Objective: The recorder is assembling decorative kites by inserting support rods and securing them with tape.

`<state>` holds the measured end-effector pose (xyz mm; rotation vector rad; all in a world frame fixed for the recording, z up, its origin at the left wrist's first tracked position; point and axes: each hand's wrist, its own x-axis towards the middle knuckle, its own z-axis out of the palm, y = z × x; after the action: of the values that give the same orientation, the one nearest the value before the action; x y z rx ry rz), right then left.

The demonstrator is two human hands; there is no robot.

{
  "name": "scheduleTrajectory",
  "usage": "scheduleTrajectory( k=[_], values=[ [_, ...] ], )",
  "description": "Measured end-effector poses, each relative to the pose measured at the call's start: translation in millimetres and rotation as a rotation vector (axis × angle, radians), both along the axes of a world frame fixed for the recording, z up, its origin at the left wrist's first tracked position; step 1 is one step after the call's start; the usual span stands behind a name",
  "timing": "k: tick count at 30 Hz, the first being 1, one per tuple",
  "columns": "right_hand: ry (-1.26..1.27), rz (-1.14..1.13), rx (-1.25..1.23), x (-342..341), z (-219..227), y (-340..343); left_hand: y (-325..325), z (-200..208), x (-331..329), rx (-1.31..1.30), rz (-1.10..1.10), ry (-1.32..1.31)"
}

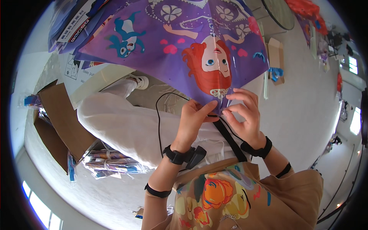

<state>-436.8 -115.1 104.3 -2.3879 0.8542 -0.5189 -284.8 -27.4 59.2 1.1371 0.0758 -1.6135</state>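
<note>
A purple kite (161,73) spreads over my lap, printed with an upside-down red-haired cartoon princess and a blue animal. A straight ridge runs down its middle to the pointed end nearest me. My left hand (193,119) is closed on that pointed end, with the thumb on top of the sheet. Curled at the right edge of the same tip, my right hand (245,113) has its thumb and fingertips bent against the kite. Whether a small clear piece lies between those fingers is too fine to make out.
An opened brown cardboard box (63,122) stands at the left, with plastic-wrapped bundles (111,163) beside it. Purple packages (76,28) are stacked at the upper left. A round-topped stool (280,13) and a small carton (276,57) are at the upper right. A black cord (158,115) loops over my leg.
</note>
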Motion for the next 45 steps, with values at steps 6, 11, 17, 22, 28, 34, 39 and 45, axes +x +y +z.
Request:
scheduleTrajectory(
  k=[6, 11, 17, 22, 28, 34, 39, 45],
  values=[
    [-0.002, -0.024, 0.012, -0.6, 0.0, 0.9, 1.8, -3.4, -3.1, -0.003, 0.011, 0.035],
    [0.003, -0.046, 0.013, -1.8, -2.8, 1.9, 2.6, -3.8, -3.7, -0.005, 0.024, 0.062],
    [0.012, -0.055, -0.006, -0.7, -3.3, 2.6, 3.4, -4.3, -3.8, 0.016, 0.006, 0.041],
    [0.026, -0.052, -0.029, 0.2, -3.8, 2.7, 2.8, -0.8, -3.5, 0.013, 0.018, 0.038],
    [0.039, -0.044, -0.05, 0.2, -4.9, 2.2, 3.3, -2.5, -3.7, 0.018, 0.01, 0.038],
    [0.073, -0.041, -0.07, 2.2, -5.1, 2.3, 5.0, -0.2, -2.7, 0.017, 0.014, 0.038],
    [0.107, -0.136, 0.003, 4.9, -4.4, 4.7, 8.9, -6.2, -5.9, -0.008, 0.033, 0.055],
    [0.018, -0.266, 0.144, 0.2, -16.3, 1.2, 6.8, 4.1, -2.5, 0.045, 0.024, 0.119]
  ],
)
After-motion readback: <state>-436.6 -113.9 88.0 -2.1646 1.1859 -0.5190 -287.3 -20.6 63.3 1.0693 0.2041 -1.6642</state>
